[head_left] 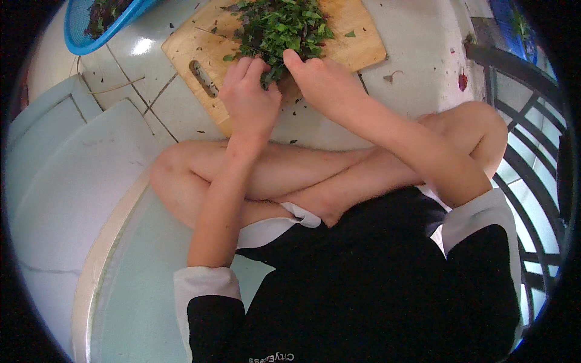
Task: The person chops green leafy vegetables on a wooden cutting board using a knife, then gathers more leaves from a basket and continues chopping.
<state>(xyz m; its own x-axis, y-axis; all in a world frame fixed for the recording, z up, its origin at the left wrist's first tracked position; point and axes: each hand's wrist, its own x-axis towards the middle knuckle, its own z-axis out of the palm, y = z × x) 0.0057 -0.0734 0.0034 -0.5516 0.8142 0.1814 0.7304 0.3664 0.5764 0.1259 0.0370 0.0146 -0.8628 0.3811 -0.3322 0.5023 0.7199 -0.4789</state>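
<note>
A heap of chopped green and dark purple leaves (290, 27) lies on a wooden cutting board (357, 48) on the tiled floor. At the heap's near edge my left hand (251, 94) is closed, its fingers and thumb curled round some leaves. Just to its right, my right hand (318, 78) is closed too, with the thumb stretched forward against the leaves. Its other fingers are hidden beneath, so what it grips does not show. A thin dark line crosses the leaves between the hands; I cannot tell what it is.
At the far left stands a blue plastic basket (75, 30) with dark leaves in it. A dark metal railing (526, 66) curves along the right side. Leaf scraps and a red leaf (462, 81) lie on the tiles (414, 42). My crossed legs are close to the board.
</note>
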